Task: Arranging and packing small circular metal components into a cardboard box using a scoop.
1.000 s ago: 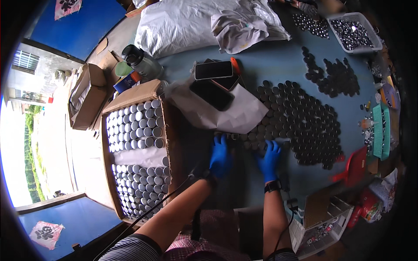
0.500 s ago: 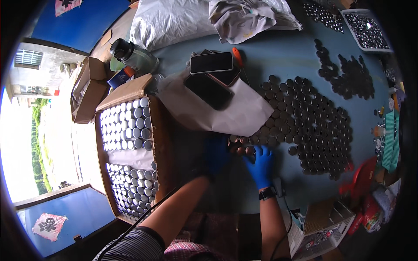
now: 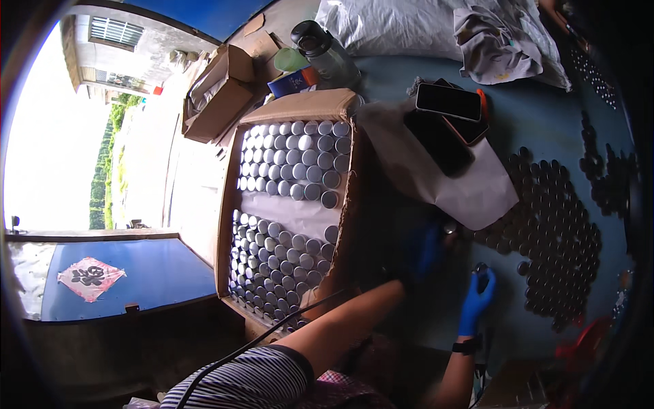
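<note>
My right hand [image 3: 476,300], in a blue glove, pinches a small round metal cap [image 3: 481,267] between thumb and fingers just over the table. My left hand [image 3: 427,249], also gloved in blue, is in deep shadow to its left, and its fingers are too dark and blurred to read. A shiny round cap [image 3: 449,228] shows beside the left fingertips; whether they hold it I cannot tell. To the right, many round metal caps [image 3: 555,235] lie close together on the blue-grey table. An open cardboard box [image 3: 223,235] of silvery round caps in rows stands at left.
Several phones [image 3: 447,101] lie on a sheet of paper [image 3: 477,194] beyond my hands. A bottle [image 3: 334,58], a green cup [image 3: 291,60] and another cardboard box [image 3: 218,95] stand behind the capped box. White sacks [image 3: 388,31] occupy the far edge; a red object [image 3: 586,341] is at right.
The view has swung left, so the table things appear farther right. My right hand has drawn apart from the left and from the caps at the paper's edge, with one cap in its fingers.
</note>
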`<state>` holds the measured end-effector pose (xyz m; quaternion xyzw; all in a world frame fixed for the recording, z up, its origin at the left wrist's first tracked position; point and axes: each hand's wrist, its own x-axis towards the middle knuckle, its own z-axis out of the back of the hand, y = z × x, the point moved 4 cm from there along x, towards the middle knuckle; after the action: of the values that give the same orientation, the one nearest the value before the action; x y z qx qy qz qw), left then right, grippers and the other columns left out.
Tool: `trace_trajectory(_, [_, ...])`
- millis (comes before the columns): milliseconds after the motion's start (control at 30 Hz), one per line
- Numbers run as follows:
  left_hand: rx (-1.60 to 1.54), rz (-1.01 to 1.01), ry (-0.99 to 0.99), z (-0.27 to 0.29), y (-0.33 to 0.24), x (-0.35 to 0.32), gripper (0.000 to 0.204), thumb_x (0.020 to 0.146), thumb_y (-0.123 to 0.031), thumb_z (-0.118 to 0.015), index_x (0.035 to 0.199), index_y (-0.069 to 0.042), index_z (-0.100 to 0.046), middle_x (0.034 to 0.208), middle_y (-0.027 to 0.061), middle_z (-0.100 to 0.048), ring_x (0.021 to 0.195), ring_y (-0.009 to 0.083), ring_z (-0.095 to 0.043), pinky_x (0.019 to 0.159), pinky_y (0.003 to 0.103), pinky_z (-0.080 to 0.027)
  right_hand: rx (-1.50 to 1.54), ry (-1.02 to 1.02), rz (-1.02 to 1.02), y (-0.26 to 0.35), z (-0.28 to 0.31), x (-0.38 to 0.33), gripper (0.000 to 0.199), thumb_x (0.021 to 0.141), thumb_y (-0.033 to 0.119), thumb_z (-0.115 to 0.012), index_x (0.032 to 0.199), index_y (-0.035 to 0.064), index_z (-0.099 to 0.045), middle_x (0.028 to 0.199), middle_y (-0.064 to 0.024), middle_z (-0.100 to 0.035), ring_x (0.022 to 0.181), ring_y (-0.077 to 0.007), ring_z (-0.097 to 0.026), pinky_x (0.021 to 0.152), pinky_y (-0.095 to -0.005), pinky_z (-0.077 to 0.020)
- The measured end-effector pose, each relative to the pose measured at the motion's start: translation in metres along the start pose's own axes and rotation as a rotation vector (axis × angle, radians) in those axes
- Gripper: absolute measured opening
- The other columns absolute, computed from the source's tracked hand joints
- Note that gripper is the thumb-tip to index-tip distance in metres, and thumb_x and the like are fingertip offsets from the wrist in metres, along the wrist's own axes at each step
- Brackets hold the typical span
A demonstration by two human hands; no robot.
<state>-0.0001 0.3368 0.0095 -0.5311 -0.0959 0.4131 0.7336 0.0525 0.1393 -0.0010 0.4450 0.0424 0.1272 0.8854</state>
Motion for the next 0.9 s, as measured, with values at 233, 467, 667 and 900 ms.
trace_trajectory(233, [-0.545,0.213,0.047,0.009,-0.060,-0.098,0.042,0.090,-0.031,-0.071,0.116,0.001,-0.061,0.114,0.0115,-0.060,0.109,0.0210,-0.058,0.096,0.033,-0.045,-0.841,-0.054,0.393,0.090,0.022,-0.021,0.038,0.100,0.032,-0.054,0.100,-0.0041,-0.065,0.093,-0.0141,-0.065,0.084,-0.0216,-0.061,0.076,-0.0342,-0.0495])
trace_trajectory(467, [-0.136,-0.442,0.113,0.229,-0.129,-0.117,0.051,0.077,-0.033,-0.081,0.116,-0.007,-0.062,0.095,0.0114,-0.055,0.090,0.0296,-0.060,0.078,0.036,-0.048,0.228,0.147,0.198,0.205,-0.015,-0.029,0.039,0.090,0.027,-0.067,0.118,0.0020,-0.056,0.110,-0.0082,-0.053,0.097,-0.0198,-0.057,0.083,-0.0336,-0.0490])
trace_trajectory(667, [0.538,-0.612,-0.001,0.408,-0.030,-0.058,0.043,0.073,-0.027,-0.081,0.107,-0.008,-0.062,0.093,0.0102,-0.058,0.083,0.0306,-0.061,0.071,0.039,-0.050,0.004,0.551,0.619,0.359,-0.112,-0.073,0.040,0.079,0.024,-0.080,0.108,0.0051,-0.060,0.098,-0.0113,-0.055,0.085,-0.0297,-0.058,0.074,-0.0402,-0.0485])
trace_trajectory(900, [0.672,-0.822,0.178,0.424,0.024,-0.012,0.039,0.075,-0.024,-0.076,0.107,-0.007,-0.061,0.097,0.0115,-0.058,0.088,0.0318,-0.061,0.072,0.042,-0.050,-0.260,0.641,0.820,0.366,-0.194,-0.088,0.042,0.081,0.033,-0.074,0.112,0.0084,-0.058,0.096,-0.0114,-0.053,0.091,-0.0318,-0.055,0.077,-0.0422,-0.0470])
